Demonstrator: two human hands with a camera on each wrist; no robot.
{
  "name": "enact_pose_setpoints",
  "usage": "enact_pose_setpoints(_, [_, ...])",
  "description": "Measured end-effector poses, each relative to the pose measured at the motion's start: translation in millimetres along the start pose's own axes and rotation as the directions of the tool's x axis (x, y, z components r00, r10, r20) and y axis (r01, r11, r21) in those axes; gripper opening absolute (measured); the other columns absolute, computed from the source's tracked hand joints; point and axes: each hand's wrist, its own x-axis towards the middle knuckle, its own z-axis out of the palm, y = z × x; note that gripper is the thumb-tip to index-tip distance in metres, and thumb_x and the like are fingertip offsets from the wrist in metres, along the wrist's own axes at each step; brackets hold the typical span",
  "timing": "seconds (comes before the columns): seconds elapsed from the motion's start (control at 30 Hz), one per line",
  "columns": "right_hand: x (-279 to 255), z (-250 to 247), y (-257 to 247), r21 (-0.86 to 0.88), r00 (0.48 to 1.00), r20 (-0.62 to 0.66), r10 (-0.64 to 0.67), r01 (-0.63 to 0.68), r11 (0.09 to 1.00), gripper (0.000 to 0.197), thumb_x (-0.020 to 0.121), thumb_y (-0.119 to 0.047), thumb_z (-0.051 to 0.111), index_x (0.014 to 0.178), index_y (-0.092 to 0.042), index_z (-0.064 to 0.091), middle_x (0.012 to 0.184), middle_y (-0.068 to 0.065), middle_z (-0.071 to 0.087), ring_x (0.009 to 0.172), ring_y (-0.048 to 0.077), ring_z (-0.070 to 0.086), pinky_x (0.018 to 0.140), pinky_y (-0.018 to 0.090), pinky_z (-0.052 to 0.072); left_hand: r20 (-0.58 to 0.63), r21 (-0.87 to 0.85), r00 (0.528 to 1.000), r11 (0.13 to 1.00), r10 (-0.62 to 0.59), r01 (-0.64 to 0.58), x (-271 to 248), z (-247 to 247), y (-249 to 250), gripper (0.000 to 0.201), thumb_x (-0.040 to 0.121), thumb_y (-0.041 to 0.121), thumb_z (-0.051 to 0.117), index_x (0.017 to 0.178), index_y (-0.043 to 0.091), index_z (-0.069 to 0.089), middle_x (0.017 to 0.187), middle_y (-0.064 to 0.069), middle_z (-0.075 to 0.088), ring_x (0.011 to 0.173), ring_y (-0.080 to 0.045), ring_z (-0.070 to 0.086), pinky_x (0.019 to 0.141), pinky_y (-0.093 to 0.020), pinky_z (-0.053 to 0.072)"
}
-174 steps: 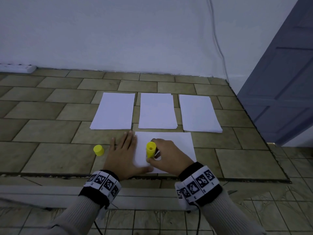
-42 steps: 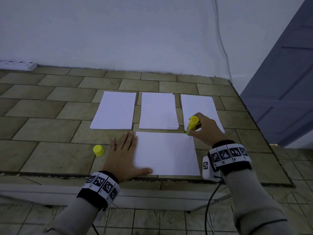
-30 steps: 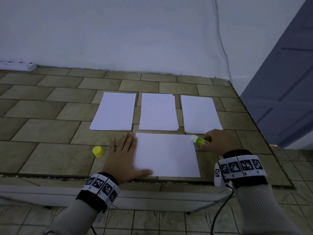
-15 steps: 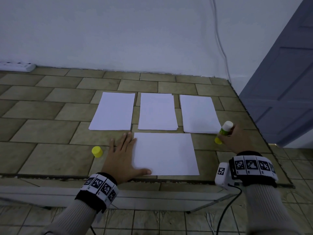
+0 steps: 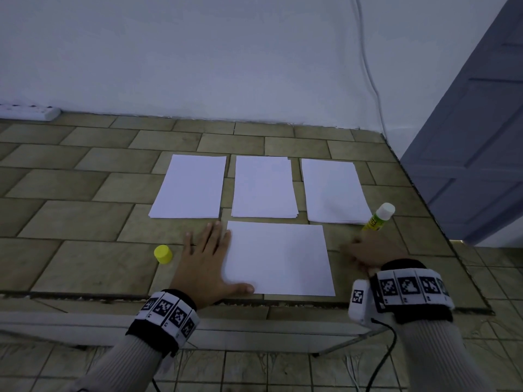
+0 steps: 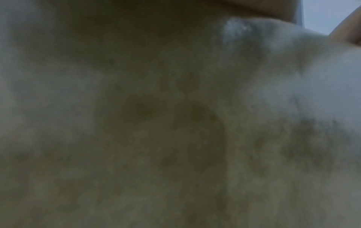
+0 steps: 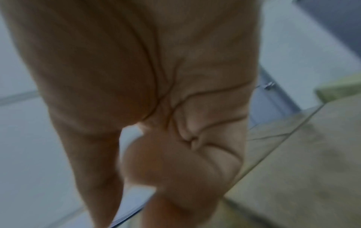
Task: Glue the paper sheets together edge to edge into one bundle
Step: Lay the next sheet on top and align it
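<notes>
One white sheet lies crosswise on the tiled ledge, nearest me. My left hand presses flat on the tile along its left edge, thumb at the near-left corner. Beyond it lie three paper stacks: left, middle and right. The uncapped glue stick stands by itself beside the right stack's near-right corner, white tip up. My right hand is blurred, just right of the near sheet, holding nothing. In the right wrist view the bare palm hangs over white paper. The left wrist view is dark and blurred.
The yellow cap stands on the tile left of my left hand. The ledge's front edge drops to a lower floor. A power strip lies at the far-left wall. A grey door stands to the right.
My right hand carried the glue stick off the near sheet to the right, stood it up beside the right stack, let go and drew back toward the sheet. The left hand stayed put.
</notes>
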Motion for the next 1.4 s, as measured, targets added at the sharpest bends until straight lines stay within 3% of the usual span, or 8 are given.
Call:
enact_pose_setpoints(0.17, [20, 2, -45, -0.056, 0.947, -0.182, -0.266, 0.26, 0.964, 0.017, 0.088, -0.024, 0.065, 0.098, -0.011, 0.06, 0.094, 0.004, 0.059, 0.084, 0.016, 0.055, 0.067, 0.024, 0.043, 0.028, 0.014, 1.0, 1.0, -0.012, 0.011, -1, -2, 1, 0.143, 0.044, 0.106, -0.001, 0.153, 0.015, -0.014, 0.16, -0.006, -0.021, 0.146, -0.02, -0.023, 0.116, -0.053, -0.015])
enact_pose_setpoints(0.3, [54, 5, -60, -0.238, 0.952, -0.188, -0.242, 0.195, 0.951, 0.047, 0.09, -0.031, 0.061, 0.128, -0.008, 0.047, 0.125, 0.013, 0.048, 0.118, 0.029, 0.043, 0.092, 0.038, 0.041, 0.03, -0.002, 0.999, 1.0, -0.027, 0.027, -1, -2, 2, 0.141, 0.044, 0.106, -0.002, 0.148, 0.014, -0.021, 0.159, -0.004, -0.023, 0.146, -0.019, -0.024, 0.117, -0.052, -0.016])
enact_pose_setpoints(0.4, [76, 10, -65, -0.345, 0.976, -0.165, -0.141, 0.076, 0.936, 0.057, 0.092, -0.039, 0.055, 0.135, -0.005, 0.038, 0.138, 0.015, 0.039, 0.129, 0.036, 0.033, 0.102, 0.048, 0.038, 0.034, 0.016, 0.999, 0.999, -0.036, 0.035, -1, -2, 2, 0.142, 0.043, 0.105, -0.007, 0.151, 0.013, -0.019, 0.159, -0.003, -0.024, 0.146, -0.018, -0.024, 0.116, -0.051, -0.017])
enact_pose_setpoints(0.57, [89, 16, -62, -0.383, 0.991, -0.106, -0.079, 0.033, 0.923, 0.054, 0.092, -0.041, 0.055, 0.127, -0.002, 0.042, 0.134, 0.016, 0.043, 0.125, 0.038, 0.041, 0.1, 0.049, 0.041, 0.028, 0.012, 0.999, 0.999, -0.033, 0.033, 0, -2, 2, 0.142, 0.044, 0.105, -0.007, 0.152, 0.013, -0.017, 0.159, -0.003, -0.023, 0.146, -0.018, -0.023, 0.116, -0.051, -0.017])
enact_pose_setpoints(0.97, [85, 5, -55, -0.318, 0.947, -0.257, -0.194, 0.107, 0.942, 0.037, 0.09, -0.031, 0.062, 0.119, -0.011, 0.053, 0.12, 0.011, 0.059, 0.11, 0.028, 0.055, 0.09, 0.037, 0.046, -0.015, -0.016, 1.0, 0.999, -0.027, 0.027, 0, 1, 0, 0.128, 0.056, 0.099, -0.011, 0.152, 0.015, -0.012, 0.16, 0.0, -0.015, 0.148, -0.017, -0.017, 0.118, -0.051, -0.013])
enact_pose_setpoints(1.2, [63, 1, -59, -0.024, 0.843, -0.414, -0.342, 0.366, 0.93, 0.045, 0.082, -0.038, 0.067, 0.119, -0.014, 0.058, 0.119, 0.01, 0.059, 0.111, 0.029, 0.054, 0.091, 0.041, 0.046, -0.056, -0.149, 0.997, 0.988, -0.05, 0.041, 0, -1, -2, 0.122, 0.06, 0.095, -0.015, 0.154, 0.018, -0.007, 0.163, 0.002, -0.004, 0.149, -0.012, -0.008, 0.12, -0.048, -0.009])
enact_pose_setpoints(1.3, [40, 2, -63, 0.028, 0.801, -0.368, -0.471, 0.516, 0.856, 0.049, 0.071, -0.054, 0.065, 0.112, -0.029, 0.061, 0.126, 0.002, 0.057, 0.125, 0.025, 0.046, 0.102, 0.049, 0.037, -0.14, -0.411, 0.986, 0.911, -0.092, 0.026, -1, -8, -3, 0.116, 0.067, 0.094, -0.002, 0.156, 0.019, 0.007, 0.162, 0.004, 0.014, 0.149, -0.012, 0.01, 0.122, -0.045, -0.001])
enact_pose_setpoints(1.4, [11, 6, -61, 0.024, 0.799, -0.254, -0.545, 0.568, 0.822, 0.043, 0.075, -0.048, 0.072, 0.115, -0.04, 0.059, 0.153, -0.002, 0.031, 0.147, 0.022, 0.011, 0.115, 0.057, 0.01, -0.208, -0.764, 0.956, 0.645, -0.207, -0.027, -1, -24, 3, 0.101, 0.076, 0.09, 0.02, 0.153, 0.025, 0.021, 0.154, 0.014, 0.031, 0.142, -0.007, 0.029, 0.118, -0.036, 0.022])
